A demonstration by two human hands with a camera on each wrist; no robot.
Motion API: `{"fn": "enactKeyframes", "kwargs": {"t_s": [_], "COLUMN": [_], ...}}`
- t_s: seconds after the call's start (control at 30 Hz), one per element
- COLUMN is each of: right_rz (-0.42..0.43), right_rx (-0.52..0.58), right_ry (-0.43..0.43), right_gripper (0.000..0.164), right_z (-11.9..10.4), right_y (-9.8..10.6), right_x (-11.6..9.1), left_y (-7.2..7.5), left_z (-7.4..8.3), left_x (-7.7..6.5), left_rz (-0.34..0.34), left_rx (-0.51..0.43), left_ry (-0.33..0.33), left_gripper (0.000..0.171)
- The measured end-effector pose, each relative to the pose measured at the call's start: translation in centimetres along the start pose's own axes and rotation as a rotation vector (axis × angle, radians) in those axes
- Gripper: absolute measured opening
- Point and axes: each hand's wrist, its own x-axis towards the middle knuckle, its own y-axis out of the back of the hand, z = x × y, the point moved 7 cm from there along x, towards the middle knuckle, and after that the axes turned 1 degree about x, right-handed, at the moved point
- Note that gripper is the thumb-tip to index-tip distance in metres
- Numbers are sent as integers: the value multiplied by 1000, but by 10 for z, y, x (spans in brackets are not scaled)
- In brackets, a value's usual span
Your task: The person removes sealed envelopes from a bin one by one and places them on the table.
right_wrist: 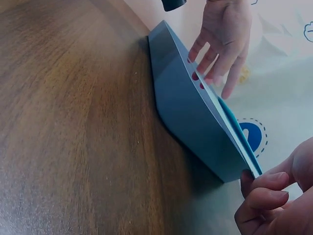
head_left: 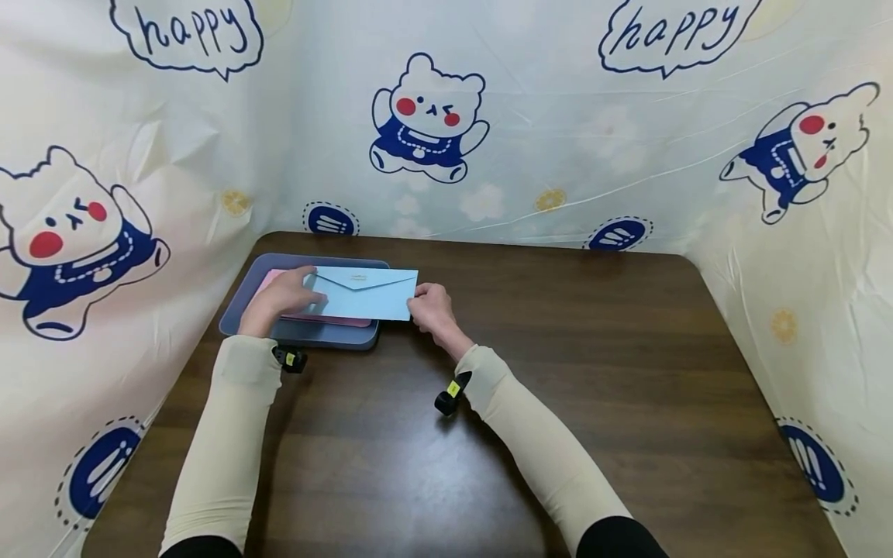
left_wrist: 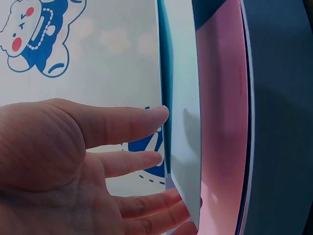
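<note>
A light blue envelope (head_left: pixel 370 291), flap side up, lies over a blue-grey tray (head_left: pixel 321 335), its right end reaching past the tray's edge. My right hand (head_left: pixel 430 308) pinches that right end between thumb and curled fingers. At the other end is my left hand (head_left: pixel 279 298), its fingers fairly straight; in the left wrist view the thumb (left_wrist: pixel 146 122) meets the flap side while lower fingers pass behind the end. Beneath, inside the tray, lies a pink envelope (left_wrist: pixel 222 117), partly covered by the blue one and the left hand.
The tray stands at the back left of a dark wooden table (head_left: pixel 558 372). A printed curtain (head_left: pixel 530 132) with bear figures hangs around the table's back and sides. Small black cameras (head_left: pixel 449 394) are strapped to both wrists.
</note>
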Motion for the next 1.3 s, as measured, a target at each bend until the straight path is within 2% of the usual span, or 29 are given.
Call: {"fn": "enactKeyframes", "kwargs": {"t_s": [0.43, 0.83, 1.0, 1.1, 1.2, 1.3], "right_rz": [-6, -9, -6, 2, 10, 8], "right_rx": [4, 14, 12, 17, 25, 27], "right_ry": [11, 16, 24, 17, 10, 3], "right_gripper": [10, 7, 8, 6, 5, 6], "right_z": [3, 9, 10, 11, 12, 13], "right_y": [19, 27, 30, 33, 36, 38], "right_x": [2, 6, 6, 7, 8, 7], "left_y": [-3, -6, -7, -10, -17, -27], "left_z": [13, 22, 28, 37, 49, 61], "left_x": [0, 0, -2, -8, -15, -22], "left_rz": [-7, -4, 29, 76, 116, 120], "left_rx": [-29, -34, -35, -22, -13, 0], "left_ry": [-46, -50, -71, -86, -99, -115], "left_gripper": [78, 79, 76, 65, 44, 28]}}
